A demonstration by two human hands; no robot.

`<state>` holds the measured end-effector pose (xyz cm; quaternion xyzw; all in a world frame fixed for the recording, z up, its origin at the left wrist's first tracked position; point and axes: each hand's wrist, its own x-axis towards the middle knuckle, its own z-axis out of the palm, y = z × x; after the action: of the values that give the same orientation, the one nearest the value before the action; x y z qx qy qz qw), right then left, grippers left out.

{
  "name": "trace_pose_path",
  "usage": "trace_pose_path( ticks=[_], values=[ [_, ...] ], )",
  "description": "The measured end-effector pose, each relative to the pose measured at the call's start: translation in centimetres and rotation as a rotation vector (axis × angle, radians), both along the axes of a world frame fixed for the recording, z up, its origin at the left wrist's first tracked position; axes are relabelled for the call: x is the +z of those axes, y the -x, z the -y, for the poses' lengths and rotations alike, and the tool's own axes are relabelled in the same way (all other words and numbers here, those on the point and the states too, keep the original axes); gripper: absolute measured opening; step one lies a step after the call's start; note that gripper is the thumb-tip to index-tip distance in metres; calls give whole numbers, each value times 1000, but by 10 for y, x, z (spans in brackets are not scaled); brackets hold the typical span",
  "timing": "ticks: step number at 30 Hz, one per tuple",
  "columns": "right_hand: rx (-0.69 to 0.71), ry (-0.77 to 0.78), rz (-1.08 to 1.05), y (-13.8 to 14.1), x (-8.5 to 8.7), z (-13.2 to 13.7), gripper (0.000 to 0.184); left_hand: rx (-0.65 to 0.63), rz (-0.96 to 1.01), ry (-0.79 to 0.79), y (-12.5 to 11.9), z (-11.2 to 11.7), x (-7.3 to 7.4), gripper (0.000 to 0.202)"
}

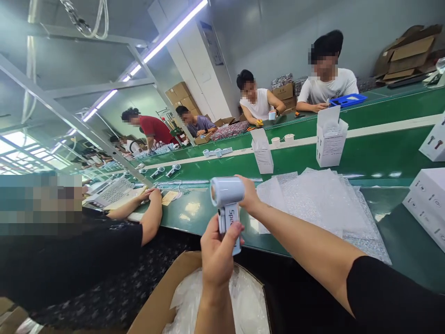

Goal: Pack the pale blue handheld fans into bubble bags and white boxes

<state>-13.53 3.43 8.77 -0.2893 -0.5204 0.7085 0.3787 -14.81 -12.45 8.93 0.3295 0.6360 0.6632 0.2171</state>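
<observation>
A light-blue hair dryer [227,191] with dark lettering on its handle is held up over the front edge of the green table. My left hand [219,246] is closed around the handle, thumb across the lettering. At the rear of the barrel is my right hand [246,194], its fingers partly hidden behind the dryer as it grips that end. To the right of the dryer lie clear bubble-wrap bags [313,199] in a stack. Below my hands stands an open cardboard box [156,301] holding crumpled clear plastic.
White printed cartons stand open on the belt [263,160] [330,148], with more at right [429,204]. Other dryers [173,170] lie on the belt at left. A co-worker in black [79,264] sits close on my left; several people work across the line.
</observation>
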Motion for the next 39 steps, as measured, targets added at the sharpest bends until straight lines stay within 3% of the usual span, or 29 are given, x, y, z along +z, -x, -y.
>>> trace_pose_path(
  ticks=[2,5,9,12,15,18,22,25,27,35,37,39],
  values=[
    [108,230,-73,-1,3,5,10,51,-1,46,5,-5,-9,41],
    [202,361,-109,-9,6,13,6,191,-172,146,21,-9,-23,35],
    [233,446,-161,-20,4,36,13,458,-703,228,23,-12,-37,29],
    [251,428,-272,-27,-1,54,31,530,-862,160,9,-15,-48,37],
    [337,335,-410,-36,-10,58,47,453,-809,103,-8,-11,-51,41],
    [356,197,-435,-48,-20,48,51,270,-667,77,-13,-2,-41,43],
    [446,247,-436,-62,-26,39,51,230,-260,-46,3,-4,-22,38],
    [523,292,-454,-71,-25,41,49,-94,166,-120,16,-17,-14,59],
    [567,315,-454,-74,-25,42,48,-294,279,-140,20,-24,-13,73],
    [721,419,-369,-89,-32,37,44,-363,478,-66,39,-22,-29,51],
    [754,395,-335,-97,-32,37,44,-358,429,-18,44,-18,-34,43],
    [760,377,-264,-104,-32,38,43,-310,254,43,48,-15,-36,34]
  ],
)
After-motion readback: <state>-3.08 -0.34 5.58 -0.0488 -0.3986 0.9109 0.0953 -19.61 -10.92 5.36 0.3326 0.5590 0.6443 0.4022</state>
